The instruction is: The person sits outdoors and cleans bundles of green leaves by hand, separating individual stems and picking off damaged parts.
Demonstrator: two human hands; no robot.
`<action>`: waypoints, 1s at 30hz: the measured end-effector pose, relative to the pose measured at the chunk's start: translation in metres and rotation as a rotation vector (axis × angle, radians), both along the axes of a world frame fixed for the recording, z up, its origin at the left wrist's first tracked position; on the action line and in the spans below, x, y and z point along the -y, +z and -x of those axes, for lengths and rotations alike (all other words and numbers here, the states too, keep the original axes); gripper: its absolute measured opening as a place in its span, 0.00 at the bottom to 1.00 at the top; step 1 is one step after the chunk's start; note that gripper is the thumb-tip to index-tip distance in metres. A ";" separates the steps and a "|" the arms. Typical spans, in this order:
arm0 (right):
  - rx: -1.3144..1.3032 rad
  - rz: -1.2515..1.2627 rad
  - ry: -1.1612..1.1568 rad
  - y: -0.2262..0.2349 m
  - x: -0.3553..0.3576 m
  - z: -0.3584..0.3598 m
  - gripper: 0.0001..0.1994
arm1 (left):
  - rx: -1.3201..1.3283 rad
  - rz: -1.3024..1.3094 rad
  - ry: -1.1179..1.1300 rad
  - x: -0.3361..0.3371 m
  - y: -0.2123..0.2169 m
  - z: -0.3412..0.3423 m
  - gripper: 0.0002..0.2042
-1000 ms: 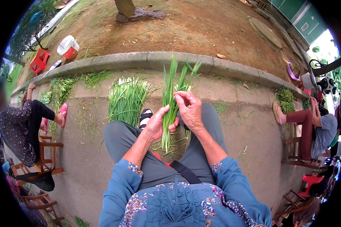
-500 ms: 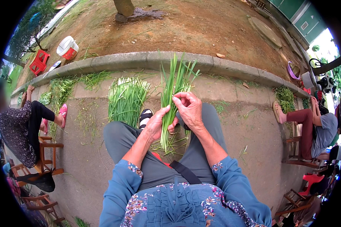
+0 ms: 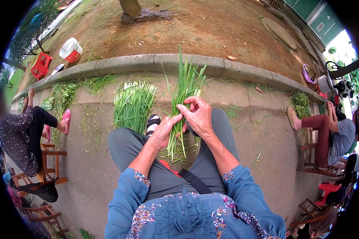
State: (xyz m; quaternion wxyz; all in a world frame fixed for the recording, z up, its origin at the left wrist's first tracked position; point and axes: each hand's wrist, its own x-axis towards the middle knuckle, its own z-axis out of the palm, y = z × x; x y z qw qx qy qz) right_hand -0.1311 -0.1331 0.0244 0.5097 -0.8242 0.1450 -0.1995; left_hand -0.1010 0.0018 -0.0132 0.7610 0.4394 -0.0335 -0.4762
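Observation:
Between my knees, my left hand [image 3: 162,132] is closed around a bunch of garlic chives [image 3: 186,85]. The green leaves point away from me, and the pale stem ends hang below the hand. My right hand [image 3: 199,118] is closed at the near right side of the bunch, its thumb close to my left thumb. It pinches at the chives; which leaf lies in the fingertips is too small to tell. A large pile of garlic chives [image 3: 134,105] lies on the pavement beyond my left knee, white ends facing away. Loose stalks [image 3: 180,154] are scattered beneath my hands.
A stone curb [image 3: 227,65] crosses ahead, with bare soil behind it. At far left are a white bucket [image 3: 69,47], a red stool [image 3: 41,65] and a seated person [image 3: 18,135]. Another person [image 3: 339,137] sits at right beside a pile of greens [image 3: 300,104].
My right hand has come slightly left and down, toward my left thumb. The leaf tops have shifted, and one long leaf now stands higher. My left hand keeps its hold.

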 end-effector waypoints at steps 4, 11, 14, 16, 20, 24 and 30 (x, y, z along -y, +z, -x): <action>0.032 -0.104 0.018 0.002 -0.003 0.001 0.10 | -0.062 0.049 0.033 0.000 0.008 0.002 0.14; 0.346 -0.544 -0.252 -0.013 0.030 -0.012 0.04 | -0.089 0.121 0.007 0.000 0.028 0.004 0.19; 0.353 -0.685 -0.228 -0.014 0.046 -0.010 0.04 | -0.055 0.108 0.000 -0.002 0.027 0.002 0.19; 0.363 -0.709 -0.218 -0.016 0.051 -0.011 0.06 | 0.015 0.082 -0.003 -0.002 0.026 0.002 0.19; 0.336 -0.744 -0.213 -0.012 0.055 -0.012 0.07 | 0.104 0.009 -0.025 -0.002 0.028 0.004 0.19; 0.333 -0.733 -0.161 -0.013 0.054 -0.011 0.07 | 0.134 -0.071 -0.026 -0.002 0.032 0.006 0.19; 0.365 -0.620 -0.187 -0.014 0.047 -0.011 0.05 | 0.116 -0.076 -0.010 -0.003 0.031 0.005 0.19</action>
